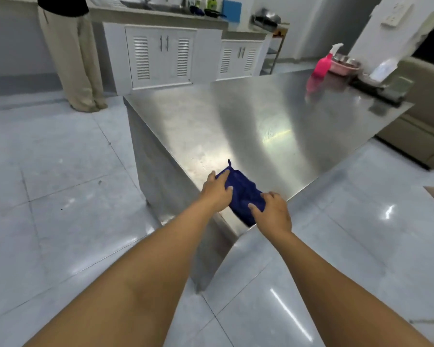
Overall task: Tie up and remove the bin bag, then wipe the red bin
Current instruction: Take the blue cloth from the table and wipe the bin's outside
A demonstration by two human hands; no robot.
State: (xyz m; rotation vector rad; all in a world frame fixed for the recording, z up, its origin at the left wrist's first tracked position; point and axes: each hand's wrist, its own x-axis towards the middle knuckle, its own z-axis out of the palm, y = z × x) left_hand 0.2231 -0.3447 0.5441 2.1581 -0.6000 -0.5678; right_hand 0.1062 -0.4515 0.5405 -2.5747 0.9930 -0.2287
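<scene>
A dark blue cloth (243, 194) lies bunched on the near corner of a steel table (273, 121). My left hand (217, 190) rests on the cloth's left side, fingers spread over its far end. On the cloth's right side my right hand (273, 211) presses down, with fingers curled on its near end. Both hands touch the cloth from above. Neither the red bin nor the bin bag is in view.
A pink spray bottle (323, 63), a pink basin (345, 65) with metal bowls and a dark tray (378, 87) stand at the table's far right. Another person (73, 58) stands by white cabinets (161, 56) at the back left. A beige sofa (416, 136) sits on the right.
</scene>
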